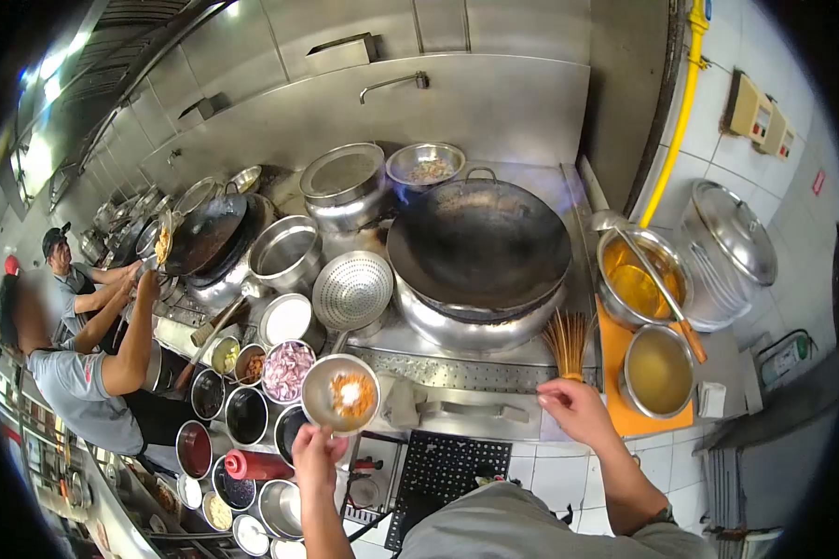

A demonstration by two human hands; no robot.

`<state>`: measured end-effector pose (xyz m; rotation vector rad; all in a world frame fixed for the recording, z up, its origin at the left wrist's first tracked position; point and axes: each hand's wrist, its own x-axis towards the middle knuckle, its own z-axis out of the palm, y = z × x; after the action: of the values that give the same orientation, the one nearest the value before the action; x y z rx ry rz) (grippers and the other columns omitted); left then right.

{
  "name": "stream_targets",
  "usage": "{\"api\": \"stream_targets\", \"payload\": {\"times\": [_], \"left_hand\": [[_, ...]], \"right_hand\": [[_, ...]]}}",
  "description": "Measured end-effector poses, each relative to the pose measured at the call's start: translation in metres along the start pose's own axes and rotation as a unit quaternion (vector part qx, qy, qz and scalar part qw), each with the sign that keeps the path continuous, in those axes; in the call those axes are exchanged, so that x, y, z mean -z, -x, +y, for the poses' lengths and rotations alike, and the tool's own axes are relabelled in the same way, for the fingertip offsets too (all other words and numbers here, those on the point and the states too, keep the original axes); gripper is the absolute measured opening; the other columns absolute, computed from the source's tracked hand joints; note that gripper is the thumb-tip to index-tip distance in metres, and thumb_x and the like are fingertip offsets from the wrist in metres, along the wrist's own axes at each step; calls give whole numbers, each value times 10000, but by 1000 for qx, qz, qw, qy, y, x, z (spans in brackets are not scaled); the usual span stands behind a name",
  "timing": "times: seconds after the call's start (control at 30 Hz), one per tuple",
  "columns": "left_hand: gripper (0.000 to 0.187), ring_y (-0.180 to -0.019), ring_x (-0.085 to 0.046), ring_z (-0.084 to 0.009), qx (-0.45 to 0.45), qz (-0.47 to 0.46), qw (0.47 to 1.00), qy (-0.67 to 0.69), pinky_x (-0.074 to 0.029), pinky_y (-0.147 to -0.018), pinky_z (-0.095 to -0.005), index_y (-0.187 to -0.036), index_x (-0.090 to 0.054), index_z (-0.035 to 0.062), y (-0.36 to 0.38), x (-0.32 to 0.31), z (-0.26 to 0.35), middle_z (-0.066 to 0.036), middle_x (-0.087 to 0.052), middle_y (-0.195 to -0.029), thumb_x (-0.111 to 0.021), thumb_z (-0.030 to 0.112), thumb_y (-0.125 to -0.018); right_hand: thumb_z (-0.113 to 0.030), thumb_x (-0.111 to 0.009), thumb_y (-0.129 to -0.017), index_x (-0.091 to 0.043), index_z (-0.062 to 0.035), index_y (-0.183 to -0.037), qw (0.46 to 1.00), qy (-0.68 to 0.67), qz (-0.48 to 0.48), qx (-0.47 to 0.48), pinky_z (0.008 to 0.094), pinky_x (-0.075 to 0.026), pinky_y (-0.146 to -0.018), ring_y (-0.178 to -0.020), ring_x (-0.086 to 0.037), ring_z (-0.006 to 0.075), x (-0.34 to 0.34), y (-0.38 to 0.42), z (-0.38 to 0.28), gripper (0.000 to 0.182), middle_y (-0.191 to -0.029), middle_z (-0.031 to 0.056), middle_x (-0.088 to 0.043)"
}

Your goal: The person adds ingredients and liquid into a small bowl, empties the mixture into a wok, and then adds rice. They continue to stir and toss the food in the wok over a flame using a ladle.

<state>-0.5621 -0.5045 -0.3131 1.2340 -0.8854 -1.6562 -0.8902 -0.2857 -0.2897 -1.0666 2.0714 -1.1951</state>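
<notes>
My left hand [318,458] pinches the near rim of a small metal bowl [315,377]. Inside it lie orange, finely chopped bits [353,401] with white powder [350,391] on top. My right hand [576,408] is over the counter's front edge, just in front of a bamboo wok brush [568,341]. Its fingertips are bunched together; whether anything is between them is too small to make out. A perforated skimmer [352,289] lies behind the bowl, its handle running toward it. A large dark wok [475,252] sits on the burner ahead.
Pots of chopped onion [288,371] and sauces crowd the left, with a red squeeze bottle [256,465]. At right are an oil pot [625,270] with a ladle [657,279] across it and a broth pot [657,373]. Two people work at the far-left woks, one in a grey shirt [75,396].
</notes>
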Motion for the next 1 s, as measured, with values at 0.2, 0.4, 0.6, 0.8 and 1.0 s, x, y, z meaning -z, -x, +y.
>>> {"api": "stream_targets", "payload": {"times": [0.2,0.4,0.6,0.8,1.0], "left_hand": [[94,-607,-590,-162,-14,-21,1000,19,-536,-590,-263,-782,-481,65,-146,-61,-17,-45,-548,-685,-565,56,-822],[89,-667,-626,-191,14,29,999,27,-536,-577,-268,-891,-516,2,-278,-101,-44,-102,-583,-803,-524,64,-826],[159,-671,-627,-169,73,77,983,148,-513,-546,-234,-941,-574,-7,-321,-110,-65,-101,-608,-822,-550,104,-831],[190,-783,-602,-176,-175,-46,975,-127,-491,-710,-293,-1015,-569,2,-188,-137,-48,-82,-615,-860,-579,86,-845],[388,-978,-544,-283,-557,-216,651,-469,-429,-787,-357,-1062,-584,51,-29,-236,-15,-122,-593,-1049,-706,267,-762]], "right_hand": [[-174,-660,-799,-636,-23,-972,997,55,59,-2,299,-504,-628,-654,-635,202,-4,5,13,230,-810,124,-668],[-200,-642,-814,-640,-40,-962,994,93,46,-30,308,-510,-636,-662,-640,217,-14,22,-4,218,-807,125,-665],[-192,-633,-818,-639,-39,-962,982,106,119,-105,299,-517,-645,-688,-650,210,1,27,-2,210,-808,118,-669],[-108,-639,-807,-643,8,-903,958,94,258,-77,256,-467,-572,-629,-572,112,46,13,35,151,-734,82,-643],[-77,-602,-835,-630,30,-907,918,86,387,-15,246,-445,-613,-649,-544,110,119,-27,53,133,-734,79,-627]]}}
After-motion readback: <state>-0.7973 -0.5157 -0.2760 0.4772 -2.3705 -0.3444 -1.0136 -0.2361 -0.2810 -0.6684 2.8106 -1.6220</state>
